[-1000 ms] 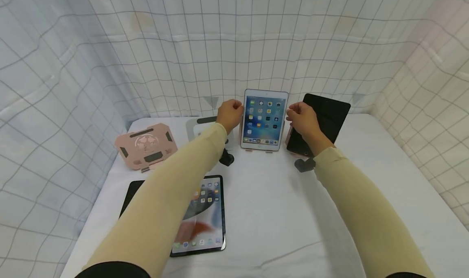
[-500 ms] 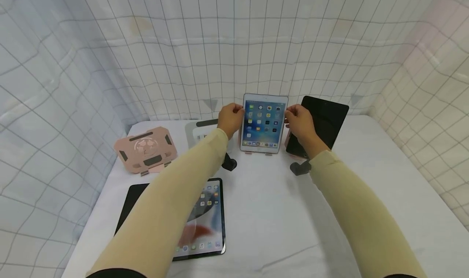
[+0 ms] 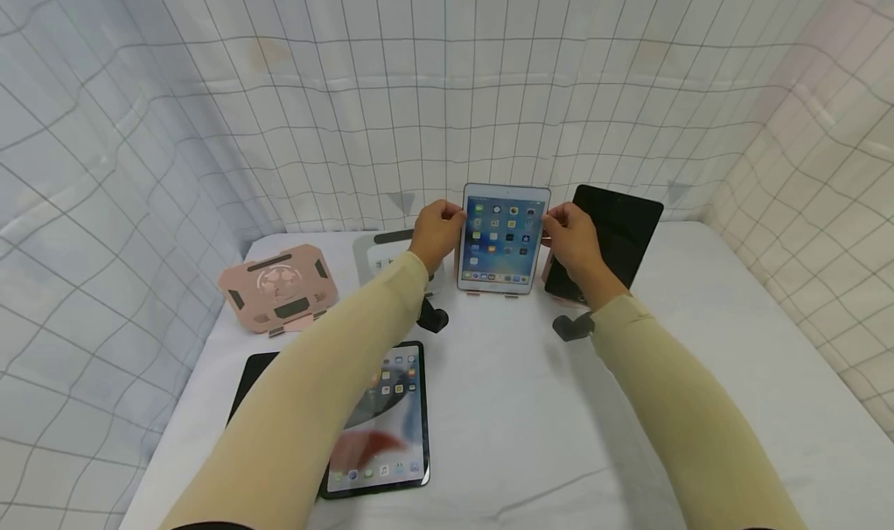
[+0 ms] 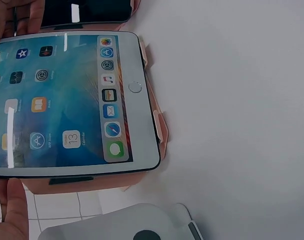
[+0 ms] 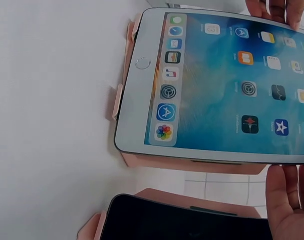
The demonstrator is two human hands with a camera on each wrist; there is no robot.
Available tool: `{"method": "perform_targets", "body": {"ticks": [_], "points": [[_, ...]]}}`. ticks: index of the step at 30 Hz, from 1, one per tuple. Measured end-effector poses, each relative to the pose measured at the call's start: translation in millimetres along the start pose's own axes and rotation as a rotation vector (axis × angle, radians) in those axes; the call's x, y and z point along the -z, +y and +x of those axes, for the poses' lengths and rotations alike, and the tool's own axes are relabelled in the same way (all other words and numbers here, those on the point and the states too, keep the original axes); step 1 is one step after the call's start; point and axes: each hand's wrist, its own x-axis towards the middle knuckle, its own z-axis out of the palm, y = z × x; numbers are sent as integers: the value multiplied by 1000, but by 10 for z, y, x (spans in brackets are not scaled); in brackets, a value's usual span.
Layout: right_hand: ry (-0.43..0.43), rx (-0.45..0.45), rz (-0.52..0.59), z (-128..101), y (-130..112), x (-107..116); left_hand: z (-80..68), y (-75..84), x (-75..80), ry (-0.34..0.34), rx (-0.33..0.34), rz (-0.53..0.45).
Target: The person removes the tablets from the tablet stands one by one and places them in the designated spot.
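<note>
A white tablet (image 3: 502, 239) with its screen lit leans upright on a pink stand (image 4: 99, 181) at the back of the table. Small lips of the stand hook over the tablet's lower edge in both wrist views. My left hand (image 3: 438, 231) holds the tablet's left edge near the upper half. On the opposite edge, my right hand (image 3: 574, 231) holds it at about the same height, fingertips right at the rim in the right wrist view. Just right of it, partly behind my right hand, a black tablet (image 3: 621, 231) with a dark screen leans tilted on another pink stand (image 5: 94, 227).
A bare pink stand (image 3: 279, 285) and a grey-white stand (image 3: 370, 260) stand on the left. Nearer, a large lit tablet (image 3: 391, 445) lies flat, partly under my left sleeve, with a black slab (image 3: 253, 375) beside it. A grid-patterned curtain (image 3: 503, 88) encloses the table (image 3: 517, 406).
Both hands have closed in on the white tablet's side edges, from slightly apart a second ago. The tablet stays on its stand; the head view has tilted up slightly.
</note>
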Motion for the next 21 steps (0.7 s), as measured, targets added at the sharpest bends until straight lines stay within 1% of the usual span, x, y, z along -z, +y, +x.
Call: {"method": "perform_targets", "body": {"ticks": [5,8,14,18,21], "points": [[-7,4,27,-75,-22,22,-47,-3,31,-16,-32,27],[-6,25,17,-124,-41,40,-99,5,52,-14,-49,11],[-6,60,-12,-224,-55,62,-228,13,86,-8,-24,-59],[-7,67,6,-301,-67,54,-314,3,127,-17,-8,-107],[-13,62,30,-363,-86,79,-387,24,149,-21,5,-132]]}}
